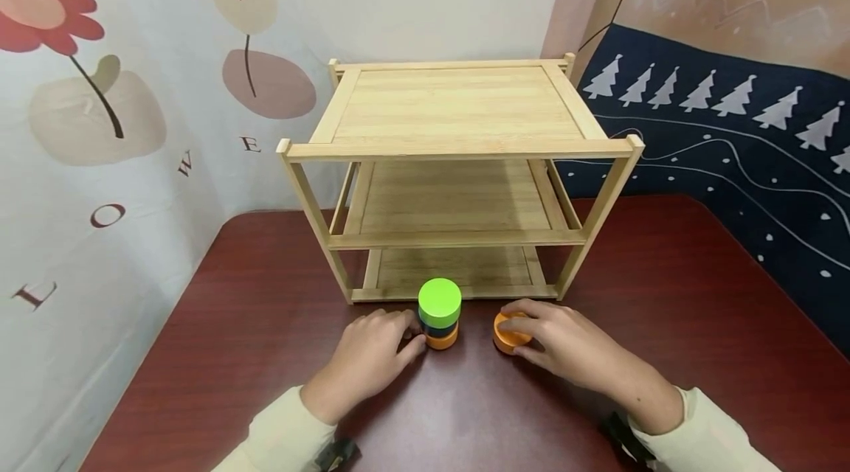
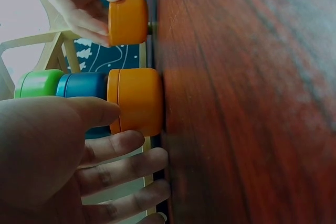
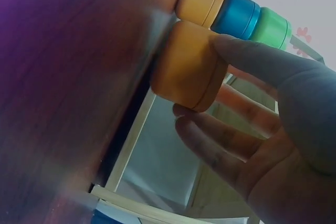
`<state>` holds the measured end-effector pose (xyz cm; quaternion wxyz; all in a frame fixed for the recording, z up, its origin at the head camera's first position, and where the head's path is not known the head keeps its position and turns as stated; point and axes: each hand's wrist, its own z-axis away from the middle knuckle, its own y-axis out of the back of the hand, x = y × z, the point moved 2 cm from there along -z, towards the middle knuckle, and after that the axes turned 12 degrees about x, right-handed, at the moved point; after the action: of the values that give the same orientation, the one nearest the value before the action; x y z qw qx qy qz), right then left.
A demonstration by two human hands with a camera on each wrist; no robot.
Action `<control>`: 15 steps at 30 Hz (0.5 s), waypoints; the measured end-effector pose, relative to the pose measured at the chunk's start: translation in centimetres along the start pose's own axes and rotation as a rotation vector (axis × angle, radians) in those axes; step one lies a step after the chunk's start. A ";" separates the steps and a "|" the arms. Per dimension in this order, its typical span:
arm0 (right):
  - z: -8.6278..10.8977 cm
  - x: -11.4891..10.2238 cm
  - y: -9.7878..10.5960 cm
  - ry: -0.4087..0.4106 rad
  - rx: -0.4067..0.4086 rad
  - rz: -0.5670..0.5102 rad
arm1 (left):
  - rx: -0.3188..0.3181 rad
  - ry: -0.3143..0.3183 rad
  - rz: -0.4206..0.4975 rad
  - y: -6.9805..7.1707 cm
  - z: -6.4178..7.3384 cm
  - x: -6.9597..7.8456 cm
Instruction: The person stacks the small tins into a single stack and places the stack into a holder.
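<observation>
Three round lidded jars make an upright stack: a green jar (image 1: 440,300) on top, a blue jar (image 2: 86,85) in the middle and an orange jar (image 2: 140,100) at the bottom. My left hand (image 1: 373,349) is at the stack's left side, its thumb and forefinger tips right at the bottom orange jar and the other fingers loosely extended. To the right, a second orange jar (image 3: 186,66) stands apart from the stack. My right hand (image 1: 564,339) grips it, with the thumb on the near side and fingers over and behind it.
A three-tier wooden shelf (image 1: 465,150) stands on the dark red table (image 1: 265,273) just behind the jars. Behind it hang printed cloths, one with flowers (image 1: 247,66) at the left and one with white trees (image 1: 697,92) at the right.
</observation>
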<state>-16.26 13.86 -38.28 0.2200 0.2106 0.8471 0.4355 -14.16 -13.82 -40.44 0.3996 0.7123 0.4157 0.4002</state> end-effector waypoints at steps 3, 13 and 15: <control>-0.1 -0.1 0.1 0.003 0.019 0.000 | 0.000 0.004 -0.015 0.0 0.1 -0.1; -0.4 -0.6 0.8 0.036 0.072 0.010 | -0.002 0.002 0.004 -0.2 0.0 0.0; -0.5 -0.7 1.0 0.043 0.087 0.013 | 0.000 0.001 0.005 -0.2 0.0 0.0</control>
<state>-15.82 13.66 -37.02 0.1896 0.2160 0.8685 0.4040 -14.21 -13.74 -40.63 0.3984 0.7132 0.4143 0.4014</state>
